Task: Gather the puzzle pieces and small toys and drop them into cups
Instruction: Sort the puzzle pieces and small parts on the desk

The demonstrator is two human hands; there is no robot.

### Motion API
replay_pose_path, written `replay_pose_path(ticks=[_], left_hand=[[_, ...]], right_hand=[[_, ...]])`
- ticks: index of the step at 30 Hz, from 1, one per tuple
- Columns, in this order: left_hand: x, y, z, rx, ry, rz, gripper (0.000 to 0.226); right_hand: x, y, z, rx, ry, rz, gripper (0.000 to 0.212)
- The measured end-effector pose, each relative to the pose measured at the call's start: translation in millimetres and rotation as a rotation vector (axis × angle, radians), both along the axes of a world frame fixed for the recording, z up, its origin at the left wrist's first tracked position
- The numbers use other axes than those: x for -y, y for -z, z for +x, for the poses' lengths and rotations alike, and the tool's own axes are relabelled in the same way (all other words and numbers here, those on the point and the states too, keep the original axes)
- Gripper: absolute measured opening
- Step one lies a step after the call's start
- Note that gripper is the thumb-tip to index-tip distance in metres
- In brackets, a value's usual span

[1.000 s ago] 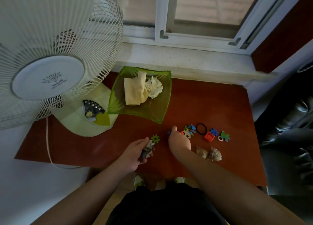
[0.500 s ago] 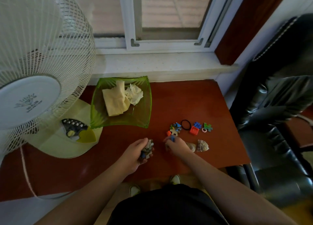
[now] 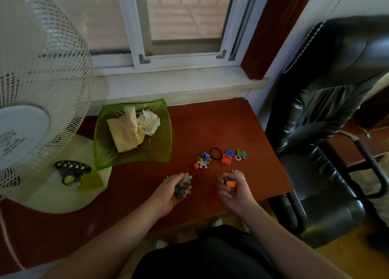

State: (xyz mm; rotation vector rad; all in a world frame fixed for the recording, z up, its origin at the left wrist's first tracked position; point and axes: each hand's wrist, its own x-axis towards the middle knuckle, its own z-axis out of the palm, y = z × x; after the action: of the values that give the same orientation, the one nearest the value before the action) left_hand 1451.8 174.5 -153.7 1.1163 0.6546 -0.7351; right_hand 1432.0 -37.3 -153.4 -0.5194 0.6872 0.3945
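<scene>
While left hand (image 3: 171,191) grips half-hidden puzzle pieces (image 3: 184,184), right hand (image 3: 233,191) cups orange toy (image 3: 231,183) (blurred), fingers curled

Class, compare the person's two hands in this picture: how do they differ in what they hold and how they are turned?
The left hand grips a bunch of puzzle pieces; the right hand holds an orange block. The left hand shows its back, fingers wrapped round the bunch; the right hand is turned palm up. Both hover over the near edge of the red table.
</scene>
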Motion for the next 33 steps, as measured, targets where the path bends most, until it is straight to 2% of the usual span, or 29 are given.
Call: replay_pose_path(ticks=[3, 9, 12, 17, 19, 25, 30, 33], left_hand=[[5.6, 3.9, 1.1, -0.026, -0.038, -0.006, 0.026], [28.8, 8.7, 13.2, -0.071, -0.147, -0.105, 0.034], [48.2, 10.7, 22.1, -0.08, -0.173, -0.143, 0.033], [79.4, 15.7, 43.6, -0.038, -0.193, -0.086, 0.029], [88.1, 17.8, 51.8, 0.02, -0.131, 0.025, 0.03], [96.1, 30.0, 70.8, 0.287, 0.212, 0.525, 0.03], [104.2, 32.5, 74.6, 0.318, 0.401, 0.736, 0.031], [99.6, 36.0, 70.8, 0.305, 0.399, 0.8, 0.026]], right_hand=[[7.9, 3.2, 9.4, -0.001, 0.026, -0.037, 0.012], [31.4, 6.7, 36.9, -0.062, 0.045, -0.023, 0.029], [51.7, 12.4, 49.9, -0.042, 0.0, -0.051, 0.03], [92.5, 14.4, 70.4, -0.032, -0.102, -0.085, 0.026], [105.3, 15.5, 79.8, -0.037, -0.169, -0.125, 0.027], [123.2, 24.0, 106.8, 0.021, -0.428, -0.275, 0.027], [120.7, 25.8, 117.6, -0.023, -0.531, -0.302, 0.024], [120.0, 25.0, 122.1, -0.034, -0.578, -0.276, 0.025]])
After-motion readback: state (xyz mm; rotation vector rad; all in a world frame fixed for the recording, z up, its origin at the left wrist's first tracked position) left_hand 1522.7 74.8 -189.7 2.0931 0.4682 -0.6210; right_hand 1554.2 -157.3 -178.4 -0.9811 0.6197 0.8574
